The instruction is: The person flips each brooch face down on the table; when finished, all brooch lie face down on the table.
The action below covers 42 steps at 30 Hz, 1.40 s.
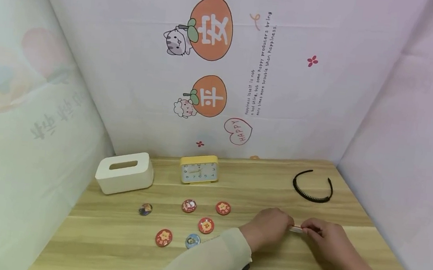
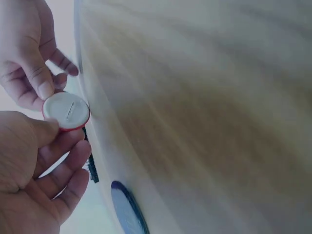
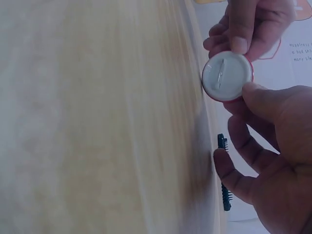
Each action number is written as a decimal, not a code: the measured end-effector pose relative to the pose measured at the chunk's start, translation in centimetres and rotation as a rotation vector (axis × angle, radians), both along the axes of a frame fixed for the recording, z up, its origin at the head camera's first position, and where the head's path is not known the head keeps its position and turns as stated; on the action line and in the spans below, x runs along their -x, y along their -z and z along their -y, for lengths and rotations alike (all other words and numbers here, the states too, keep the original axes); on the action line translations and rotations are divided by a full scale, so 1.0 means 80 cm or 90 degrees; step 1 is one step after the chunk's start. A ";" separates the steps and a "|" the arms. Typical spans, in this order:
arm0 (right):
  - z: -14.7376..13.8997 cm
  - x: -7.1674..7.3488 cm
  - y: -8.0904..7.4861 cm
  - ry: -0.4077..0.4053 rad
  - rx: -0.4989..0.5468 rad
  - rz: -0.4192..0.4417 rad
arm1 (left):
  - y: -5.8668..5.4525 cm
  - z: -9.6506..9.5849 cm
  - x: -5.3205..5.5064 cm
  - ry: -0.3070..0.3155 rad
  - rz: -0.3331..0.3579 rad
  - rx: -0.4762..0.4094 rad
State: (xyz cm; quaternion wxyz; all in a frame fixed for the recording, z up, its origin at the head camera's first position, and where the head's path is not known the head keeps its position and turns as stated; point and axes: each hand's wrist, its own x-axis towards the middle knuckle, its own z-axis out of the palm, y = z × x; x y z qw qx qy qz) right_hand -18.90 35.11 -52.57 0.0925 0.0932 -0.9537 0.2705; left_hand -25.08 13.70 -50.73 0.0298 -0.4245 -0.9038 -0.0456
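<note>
A round pin-back badge (image 1: 296, 229) with a red rim is held between both hands over the right part of the table. Its white back, with a thin metal pin across it, shows in the right wrist view (image 3: 228, 76) and the left wrist view. My left hand (image 1: 272, 226) pinches one edge between thumb and fingers. On the opposite edge, my right hand (image 1: 328, 239) pinches it the same way, its other fingers loosely bent. The badge's front is hidden.
Left of the hands lie several badges, among them a red star badge (image 1: 223, 208) and a blue one (image 1: 192, 241). A black toothed headband (image 1: 311, 198) lies behind the right hand. A yellow clock (image 1: 199, 169) and a white tissue box (image 1: 124, 173) stand at the back.
</note>
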 end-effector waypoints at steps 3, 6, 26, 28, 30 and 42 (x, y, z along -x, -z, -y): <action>0.002 0.003 0.001 -0.001 0.003 -0.004 | 0.004 -0.003 0.000 -0.006 -0.019 -0.010; 0.003 0.003 0.003 -0.007 0.006 0.002 | 0.009 -0.006 -0.002 -0.005 -0.033 -0.013; -0.014 -0.008 0.010 -0.060 -0.012 0.048 | 0.018 -0.032 -0.016 -0.079 0.004 0.023; -0.014 -0.009 0.012 -0.067 -0.017 0.036 | 0.018 -0.032 -0.016 -0.081 -0.005 0.029; -0.013 -0.009 0.013 -0.068 -0.016 0.032 | 0.016 -0.032 -0.017 -0.079 -0.011 0.031; -0.017 -0.010 0.014 -0.037 -0.057 0.015 | -0.009 0.040 -0.011 -0.071 0.116 -0.010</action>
